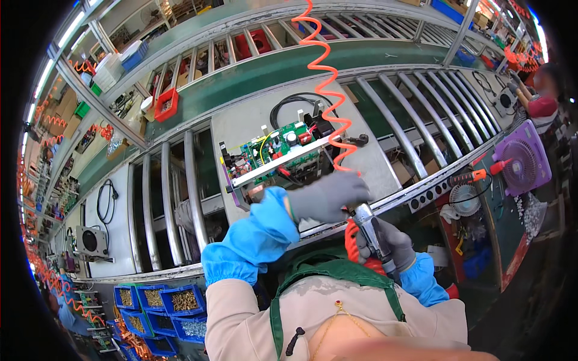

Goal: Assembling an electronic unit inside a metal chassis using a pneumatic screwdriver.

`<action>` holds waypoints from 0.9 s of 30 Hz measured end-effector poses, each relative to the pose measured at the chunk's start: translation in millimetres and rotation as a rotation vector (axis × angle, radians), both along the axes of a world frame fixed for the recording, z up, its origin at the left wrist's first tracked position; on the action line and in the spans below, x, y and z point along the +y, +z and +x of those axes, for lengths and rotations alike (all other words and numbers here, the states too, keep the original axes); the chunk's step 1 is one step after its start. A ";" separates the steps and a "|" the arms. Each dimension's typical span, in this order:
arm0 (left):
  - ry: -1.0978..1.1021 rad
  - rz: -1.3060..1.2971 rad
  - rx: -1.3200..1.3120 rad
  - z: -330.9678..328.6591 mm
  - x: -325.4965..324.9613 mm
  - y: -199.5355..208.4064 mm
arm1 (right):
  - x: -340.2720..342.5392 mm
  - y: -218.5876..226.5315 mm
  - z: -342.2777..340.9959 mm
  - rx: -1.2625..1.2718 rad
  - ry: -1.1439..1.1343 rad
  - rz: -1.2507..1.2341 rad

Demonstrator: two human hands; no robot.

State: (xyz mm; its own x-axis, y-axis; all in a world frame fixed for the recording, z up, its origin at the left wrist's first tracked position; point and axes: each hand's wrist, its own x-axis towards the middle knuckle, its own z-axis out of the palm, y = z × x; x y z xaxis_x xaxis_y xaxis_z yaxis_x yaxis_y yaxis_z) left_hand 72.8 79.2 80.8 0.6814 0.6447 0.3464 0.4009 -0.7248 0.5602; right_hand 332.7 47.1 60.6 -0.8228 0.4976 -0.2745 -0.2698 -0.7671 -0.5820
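— The pneumatic screwdriver [374,236], where is it?
— Low in the head view, just over the person's chest, tilted, between both gloved hands. The right hand [390,243] has its grip wrapped tight around the lower body of the tool. The left hand [328,195] is closed over the tool's upper end.
— Can you see the tip?
— No. The left glove covers it, so I cannot tell whether it touches anything. The orange coiled hose [325,78] runs down from the top edge and disappears behind that same glove.
— What lies past the hands?
— A grey tray [241,126] on the roller conveyor [415,114], carrying a green circuit board [274,147] with black cables [295,102] looped behind it. A pale metal bar [280,162] crosses the board's front, and the left sleeve hides the tray's near corner.
— And around it?
— Blue bins [159,307] of screws at lower left, a red bin [167,104] on the far shelf, a purple fan [527,159] on the tabletop at right beside an orange-handled tool [469,177]. Another person's sleeve [542,107] shows at the far right, blurred at the rim. A second grey unit [91,240] sits at left, partly cut by the dark fisheye border.
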 end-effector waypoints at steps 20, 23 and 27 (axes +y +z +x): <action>0.947 -0.125 0.285 -56.9 41.0 -12.4 | 7.8 21.0 -28.4 -0.336 0.012 0.205; 0.952 -0.127 0.288 -55.5 40.9 -12.7 | 7.1 22.2 -29.3 -0.351 0.002 0.203; 0.957 -0.131 0.312 -54.3 40.8 -12.0 | 6.7 21.2 -29.6 -0.344 0.000 0.207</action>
